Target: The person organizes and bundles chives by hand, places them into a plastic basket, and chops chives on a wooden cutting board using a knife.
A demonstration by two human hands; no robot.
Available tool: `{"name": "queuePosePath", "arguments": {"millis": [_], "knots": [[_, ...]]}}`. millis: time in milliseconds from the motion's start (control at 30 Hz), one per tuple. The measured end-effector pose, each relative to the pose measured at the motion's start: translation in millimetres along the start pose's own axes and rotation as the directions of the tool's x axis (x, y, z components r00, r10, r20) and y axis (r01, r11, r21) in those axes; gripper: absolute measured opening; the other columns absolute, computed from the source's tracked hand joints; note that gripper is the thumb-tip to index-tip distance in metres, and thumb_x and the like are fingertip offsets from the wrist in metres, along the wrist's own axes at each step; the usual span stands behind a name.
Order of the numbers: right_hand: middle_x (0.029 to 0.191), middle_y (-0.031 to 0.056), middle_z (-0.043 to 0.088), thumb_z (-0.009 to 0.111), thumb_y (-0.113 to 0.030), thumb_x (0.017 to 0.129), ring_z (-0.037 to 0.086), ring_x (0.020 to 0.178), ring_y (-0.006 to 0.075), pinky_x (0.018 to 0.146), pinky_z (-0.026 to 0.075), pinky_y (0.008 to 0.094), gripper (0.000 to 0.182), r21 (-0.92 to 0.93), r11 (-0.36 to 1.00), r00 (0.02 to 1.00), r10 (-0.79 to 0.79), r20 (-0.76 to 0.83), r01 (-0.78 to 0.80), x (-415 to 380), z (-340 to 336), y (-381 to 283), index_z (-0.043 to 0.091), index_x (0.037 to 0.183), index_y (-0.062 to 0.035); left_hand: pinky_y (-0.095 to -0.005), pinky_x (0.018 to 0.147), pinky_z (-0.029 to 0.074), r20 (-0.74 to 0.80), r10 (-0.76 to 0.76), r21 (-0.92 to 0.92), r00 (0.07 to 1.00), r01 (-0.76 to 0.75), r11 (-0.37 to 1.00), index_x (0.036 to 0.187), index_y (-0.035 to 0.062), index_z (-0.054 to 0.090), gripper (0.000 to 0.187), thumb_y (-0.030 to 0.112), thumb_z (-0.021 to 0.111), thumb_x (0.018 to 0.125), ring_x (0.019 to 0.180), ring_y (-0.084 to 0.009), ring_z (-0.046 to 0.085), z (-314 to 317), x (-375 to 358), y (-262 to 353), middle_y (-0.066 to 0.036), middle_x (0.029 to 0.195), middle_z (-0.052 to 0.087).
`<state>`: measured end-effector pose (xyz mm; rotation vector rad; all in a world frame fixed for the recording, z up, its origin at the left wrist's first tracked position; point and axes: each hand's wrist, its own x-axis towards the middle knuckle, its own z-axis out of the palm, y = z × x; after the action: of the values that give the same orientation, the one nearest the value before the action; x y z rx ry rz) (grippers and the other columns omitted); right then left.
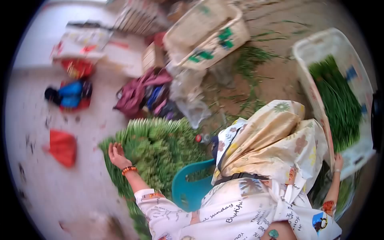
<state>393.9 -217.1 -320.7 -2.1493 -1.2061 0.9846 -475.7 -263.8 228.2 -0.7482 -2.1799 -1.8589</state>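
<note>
My left hand point(117, 155) rests at the edge of a large heap of green stalks with pale flower heads point(160, 140), its fingers apart and nothing visible in them. On the right, my right hand point(339, 161) is closed on the near rim of a white plastic crate point(299, 52). Long dark green stalks point(338, 100) lie bundled inside that crate.
A teal plastic chair point(180, 180) is under me. Ahead stand a second white crate point(240, 30) and a maroon bag point(134, 94). Loose stalks point(252, 60) litter the ground. A red bag point(63, 148) and blue bundle point(71, 94) lie left.
</note>
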Motion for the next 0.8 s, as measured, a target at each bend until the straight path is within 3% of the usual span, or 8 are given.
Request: {"name": "queuePosePath", "arguments": {"millis": [100,167,367,467,533,600,733,800], "knots": [[0.081,0.0152,0.061,0.040,-0.025,0.082,0.055,0.077,0.0207,0.072,0.041,0.0336,0.036,-0.204,0.978,0.987,0.081,0.141,-0.051,-5.5,-26.2,-0.8,0.059,0.092,0.0044,-0.0261,0.071,0.046,-0.205,0.004,-0.093,0.979,-0.024,0.995,0.109,0.0054,0.048,0.025,0.010,0.046,0.085,0.079,-0.0147,0.056,-96.9,1.7,9.8,-0.006,0.094,0.056],[0.084,0.0152,0.061,0.041,-0.025,0.081,0.055,0.079,0.0231,0.074,0.042,0.0358,0.036,-0.061,0.997,0.998,-0.036,0.049,0.039,-9.1,-38.0,42.8,0.060,0.091,0.0038,-0.0260,0.071,0.046,-0.303,-0.005,-0.137,0.953,-0.039,0.990,0.109,0.0052,0.048,0.025,0.010,0.046,0.084,0.080,-0.0149,0.056,-159.5,4.9,-6.1,-0.006,0.094,0.056],[0.085,0.0110,0.060,0.044,-0.021,0.081,0.054,0.074,0.0186,0.068,0.043,0.0305,0.031,0.454,0.819,0.912,0.410,-0.032,-0.352,10.2,-108.4,-5.2,0.056,0.099,0.0000,-0.0263,0.072,0.046,-0.425,-0.004,-0.182,0.905,-0.082,0.980,0.110,0.0047,0.047,0.028,0.012,0.049,0.083,0.081,-0.0155,0.055,-239.9,11.2,-18.9,-0.007,0.093,0.055],[0.085,0.0089,0.059,0.045,-0.020,0.080,0.054,0.072,0.0164,0.065,0.043,0.0278,0.030,0.634,0.707,0.915,0.403,0.004,-0.314,50.6,-126.7,-48.9,0.054,0.103,-0.0019,-0.0246,0.071,0.045,-0.153,-0.114,0.251,0.982,0.151,0.956,0.108,0.0019,0.049,0.031,0.014,0.054,0.080,0.080,-0.0154,0.056,-214.2,27.0,-18.7,-0.008,0.091,0.057],[0.086,0.0077,0.058,0.046,-0.018,0.080,0.053,0.070,0.0150,0.063,0.043,0.0262,0.030,0.515,0.809,0.953,0.299,0.055,-0.283,73.4,-129.5,-89.9,0.052,0.105,-0.0028,-0.0246,0.076,0.043,0.258,-0.112,0.567,0.960,-0.057,0.821,0.110,0.0014,0.050,0.035,0.012,0.056,0.077,0.087,-0.0184,0.056,-185.6,41.5,-45.4,-0.010,0.095,0.058],[0.088,0.0063,0.056,0.046,-0.016,0.080,0.052,0.068,0.0129,0.059,0.043,0.0241,0.030,0.202,0.965,0.976,0.136,0.173,-0.170,85.8,-117.9,-146.3,0.050,0.106,-0.0034,-0.0327,0.090,0.036,0.620,-0.083,0.744,0.780,-0.551,0.377,0.115,0.0080,0.047,0.052,0.009,0.062,0.066,0.107,-0.0277,0.045,-151.1,55.3,-67.9,-0.012,0.113,0.051],[0.066,-0.0003,0.046,0.046,-0.014,0.081,0.039,0.047,0.0063,0.040,0.033,0.0184,0.026,-0.068,0.989,0.968,-0.113,0.223,0.131,71.9,-83.1,-201.4,0.049,0.105,-0.0041,-0.0466,0.100,0.021,0.640,-0.426,0.697,0.640,-0.717,-0.029,0.130,0.0192,0.026,0.079,0.006,0.064,0.061,0.125,-0.0251,0.022,-113.4,84.0,-129.3,-0.003,0.133,0.029],[0.076,0.0033,0.051,0.047,-0.013,0.078,0.045,0.057,0.0082,0.046,0.038,0.0201,0.030,-0.134,0.977,0.948,-0.122,0.295,0.167,53.5,-88.7,-210.1,0.049,0.106,-0.0024,-0.0500,0.101,0.015,0.575,-0.578,0.613,0.579,-0.773,-0.163,0.133,0.0222,0.017,0.091,0.011,0.068,0.058,0.129,-0.0243,0.012,-108.6,97.3,-155.0,-0.001,0.139,0.017]]}}
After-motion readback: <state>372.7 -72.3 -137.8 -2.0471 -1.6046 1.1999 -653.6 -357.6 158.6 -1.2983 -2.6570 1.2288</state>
